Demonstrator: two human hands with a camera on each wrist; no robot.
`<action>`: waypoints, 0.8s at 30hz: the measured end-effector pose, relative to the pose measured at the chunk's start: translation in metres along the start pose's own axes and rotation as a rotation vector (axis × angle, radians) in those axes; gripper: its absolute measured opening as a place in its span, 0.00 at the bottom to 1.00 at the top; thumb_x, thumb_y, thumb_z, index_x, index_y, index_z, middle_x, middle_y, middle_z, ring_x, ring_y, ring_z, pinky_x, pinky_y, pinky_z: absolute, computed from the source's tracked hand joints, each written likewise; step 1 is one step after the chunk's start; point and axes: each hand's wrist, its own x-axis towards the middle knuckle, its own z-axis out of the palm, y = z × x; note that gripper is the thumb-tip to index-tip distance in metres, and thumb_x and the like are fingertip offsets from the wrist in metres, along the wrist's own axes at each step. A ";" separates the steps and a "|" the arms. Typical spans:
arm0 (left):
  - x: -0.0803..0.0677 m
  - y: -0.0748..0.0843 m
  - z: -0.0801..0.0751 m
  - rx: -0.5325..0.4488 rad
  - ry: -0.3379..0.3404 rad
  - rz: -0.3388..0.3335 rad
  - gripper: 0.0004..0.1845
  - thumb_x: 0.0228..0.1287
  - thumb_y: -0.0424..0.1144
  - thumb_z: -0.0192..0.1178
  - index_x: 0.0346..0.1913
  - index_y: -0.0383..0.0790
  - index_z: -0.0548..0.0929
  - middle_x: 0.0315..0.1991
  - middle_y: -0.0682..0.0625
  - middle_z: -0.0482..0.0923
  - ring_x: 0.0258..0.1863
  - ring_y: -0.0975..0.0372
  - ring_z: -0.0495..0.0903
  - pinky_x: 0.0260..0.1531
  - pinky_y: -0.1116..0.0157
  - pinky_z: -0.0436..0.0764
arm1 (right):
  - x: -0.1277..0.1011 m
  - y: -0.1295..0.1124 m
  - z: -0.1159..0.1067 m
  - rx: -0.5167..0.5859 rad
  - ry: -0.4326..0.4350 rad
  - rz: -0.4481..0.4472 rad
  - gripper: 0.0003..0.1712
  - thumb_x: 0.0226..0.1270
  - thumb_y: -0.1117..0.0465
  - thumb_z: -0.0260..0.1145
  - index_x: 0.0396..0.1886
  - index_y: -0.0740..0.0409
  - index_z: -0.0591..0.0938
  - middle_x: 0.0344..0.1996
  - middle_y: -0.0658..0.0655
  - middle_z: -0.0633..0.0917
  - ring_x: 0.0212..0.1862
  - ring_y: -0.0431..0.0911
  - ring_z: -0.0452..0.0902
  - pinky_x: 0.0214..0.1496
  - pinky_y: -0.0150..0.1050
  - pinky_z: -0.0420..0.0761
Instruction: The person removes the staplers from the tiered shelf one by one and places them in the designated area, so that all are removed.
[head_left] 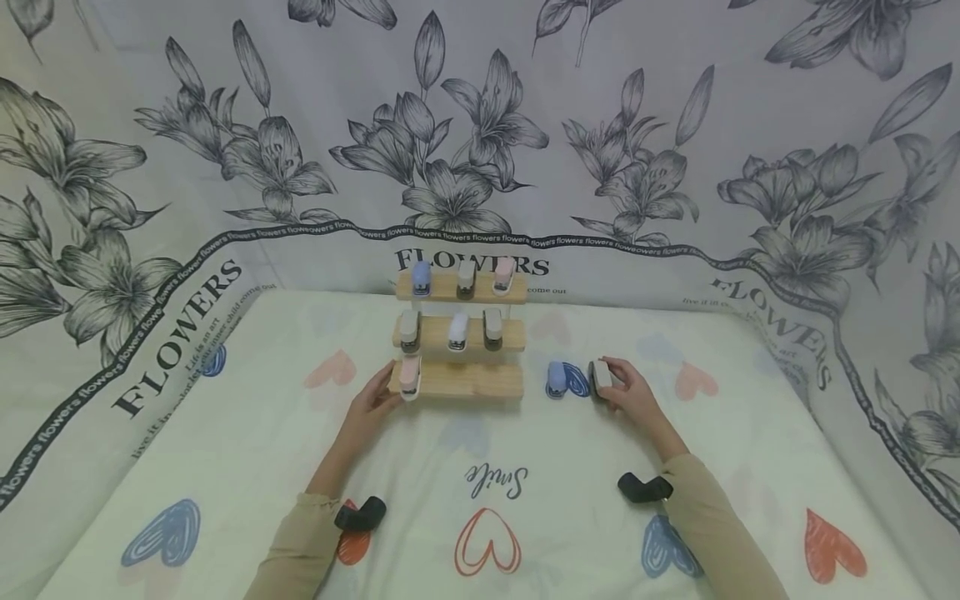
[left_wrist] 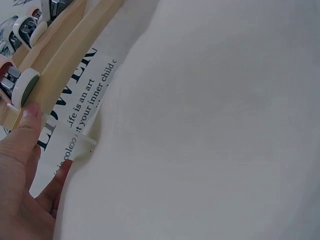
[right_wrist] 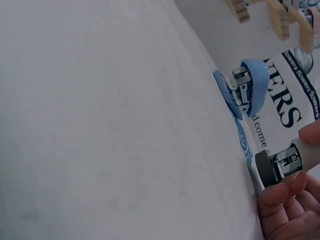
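Note:
A three-tier wooden rack (head_left: pixel 472 382) holds several small hole punches. My left hand (head_left: pixel 372 398) grips the left end of its lowest plank, thumb (left_wrist: pixel 27 125) against the front edge just below a pink-and-white punch (head_left: pixel 409 375). In the left wrist view the other fingers are partly hidden behind the rack's end. To the right of the rack, my right hand (head_left: pixel 626 390) pinches a white punch (head_left: pixel 601 379) with a dark base (right_wrist: pixel 267 169) between thumb and fingers. A blue punch (head_left: pixel 556 379) stands between it and the rack, close to the white one.
On the top tier stand a blue punch (head_left: pixel 422 277), a white punch (head_left: pixel 467 279) and a pink punch (head_left: pixel 503 275). The middle tier bears three more, the centre one pale lavender (head_left: pixel 458 332). A heart-print cloth (head_left: pixel 420 467) covers the table, with a flower-print curtain (head_left: pixel 525 200) behind.

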 end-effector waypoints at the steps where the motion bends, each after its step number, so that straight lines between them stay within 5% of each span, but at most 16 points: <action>1: 0.001 0.000 0.000 0.000 -0.003 0.005 0.34 0.61 0.45 0.56 0.68 0.45 0.55 0.65 0.46 0.57 0.45 0.51 0.74 0.49 0.52 0.68 | 0.001 0.000 -0.001 0.000 0.003 0.005 0.34 0.59 0.72 0.58 0.64 0.68 0.56 0.64 0.70 0.55 0.17 0.38 0.66 0.19 0.30 0.68; 11: -0.005 0.035 -0.004 -0.025 -0.027 0.035 0.32 0.63 0.33 0.54 0.66 0.33 0.54 0.64 0.38 0.55 0.44 0.46 0.73 0.48 0.50 0.69 | 0.003 0.008 0.000 -0.023 0.008 0.010 0.34 0.58 0.69 0.60 0.64 0.65 0.58 0.64 0.68 0.57 0.21 0.40 0.68 0.22 0.31 0.70; 22: -0.001 0.015 0.000 -0.042 -0.023 0.032 0.32 0.62 0.34 0.55 0.67 0.35 0.55 0.64 0.38 0.54 0.45 0.46 0.73 0.48 0.49 0.68 | -0.001 0.008 -0.005 -0.033 -0.059 0.068 0.37 0.61 0.67 0.59 0.66 0.67 0.52 0.65 0.70 0.52 0.22 0.40 0.69 0.27 0.32 0.72; 24: 0.000 0.008 -0.001 -0.033 -0.013 0.028 0.32 0.62 0.36 0.55 0.67 0.37 0.55 0.64 0.40 0.55 0.45 0.47 0.74 0.48 0.49 0.68 | -0.002 0.006 -0.004 -0.085 -0.066 0.073 0.38 0.61 0.65 0.60 0.67 0.65 0.52 0.58 0.73 0.63 0.21 0.42 0.70 0.27 0.33 0.72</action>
